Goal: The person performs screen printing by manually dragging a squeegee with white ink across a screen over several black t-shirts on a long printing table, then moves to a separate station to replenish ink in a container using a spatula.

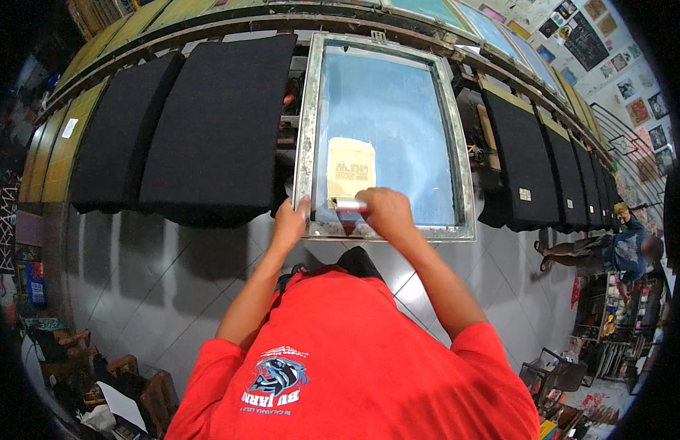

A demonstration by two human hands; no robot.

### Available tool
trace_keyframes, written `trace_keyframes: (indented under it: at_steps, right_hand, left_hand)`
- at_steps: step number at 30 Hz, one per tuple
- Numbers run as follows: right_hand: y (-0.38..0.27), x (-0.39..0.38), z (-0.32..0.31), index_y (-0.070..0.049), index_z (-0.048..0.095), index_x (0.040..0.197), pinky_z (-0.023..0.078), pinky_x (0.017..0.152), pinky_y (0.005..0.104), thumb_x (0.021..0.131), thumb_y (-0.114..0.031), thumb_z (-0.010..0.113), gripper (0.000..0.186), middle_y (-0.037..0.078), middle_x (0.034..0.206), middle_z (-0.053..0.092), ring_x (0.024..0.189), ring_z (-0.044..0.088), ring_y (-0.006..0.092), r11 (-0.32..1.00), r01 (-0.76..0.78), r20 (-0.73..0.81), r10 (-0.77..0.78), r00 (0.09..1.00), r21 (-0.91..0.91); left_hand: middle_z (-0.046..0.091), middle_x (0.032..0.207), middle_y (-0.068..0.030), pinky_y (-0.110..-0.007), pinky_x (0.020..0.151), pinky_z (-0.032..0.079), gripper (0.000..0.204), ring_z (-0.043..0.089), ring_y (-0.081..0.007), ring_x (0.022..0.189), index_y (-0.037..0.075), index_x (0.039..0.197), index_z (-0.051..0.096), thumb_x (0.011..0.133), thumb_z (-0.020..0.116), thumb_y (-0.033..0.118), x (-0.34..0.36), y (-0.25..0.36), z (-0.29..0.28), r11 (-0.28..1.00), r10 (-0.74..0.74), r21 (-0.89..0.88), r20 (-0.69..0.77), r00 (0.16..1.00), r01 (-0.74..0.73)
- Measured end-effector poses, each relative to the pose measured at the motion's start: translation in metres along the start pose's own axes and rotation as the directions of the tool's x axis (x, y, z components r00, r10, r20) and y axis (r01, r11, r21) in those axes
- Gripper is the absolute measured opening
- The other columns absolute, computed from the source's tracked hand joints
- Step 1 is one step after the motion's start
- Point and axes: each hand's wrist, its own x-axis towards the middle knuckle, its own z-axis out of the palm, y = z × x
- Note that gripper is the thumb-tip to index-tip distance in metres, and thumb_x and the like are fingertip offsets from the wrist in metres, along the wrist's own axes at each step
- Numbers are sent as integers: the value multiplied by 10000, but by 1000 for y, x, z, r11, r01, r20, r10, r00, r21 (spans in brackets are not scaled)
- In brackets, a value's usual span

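A screen printing frame with blue mesh lies flat in front of me. Low on its left side, the mesh has a cream-coloured stencil patch with a printed design. My left hand is closed around the frame's near left edge. Just below the patch, my right hand grips a small squeegee with a pale bar, held crosswise near the frame's near edge. The squeegee's right end and lower side are partly hidden by my fingers and blur.
Black fabric pieces lie on boards to the left, and more black fabric hangs over boards to the right. Behind them runs a long rail. Another person stands far right near a cluttered shelf. Wooden items sit lower left.
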Motion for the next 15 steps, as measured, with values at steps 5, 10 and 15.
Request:
trace_keyframes:
  at_steps: [5, 10, 15]
  right_hand:
    - [11, 62, -24, -98, 649, 817, 507, 633, 426, 708, -87, 650, 109, 104, 750, 635, 750, 635, 298, 997, 31, -319, -51, 946, -67]
    - [28, 87, 19, -92, 650, 824, 509, 633, 405, 699, -43, 636, 135, 102, 752, 630, 739, 622, 292, 982, 70, -396, -135, 908, -173]
    - [20, 75, -27, -117, 657, 769, 508, 611, 467, 665, -168, 684, 119, 131, 750, 663, 722, 651, 336, 995, -8, -82, 0, 997, -101]
  left_hand:
    - [647, 861, -281, -448, 770, 466, 448, 626, -436, 856, -83, 929, 612, 918, 549, 360, 1, -2, -1, 998, 1, -63, 20, 1000, 1]
    - [647, 863, -279, -455, 770, 465, 445, 624, -439, 860, -82, 935, 615, 915, 553, 358, -2, 1, -4, 999, 42, -2, -18, 999, -42]
    - [644, 863, -280, -468, 767, 464, 444, 618, -443, 862, -78, 933, 619, 917, 549, 361, 0, -1, -4, 1000, -2, 24, 24, 1000, 2]
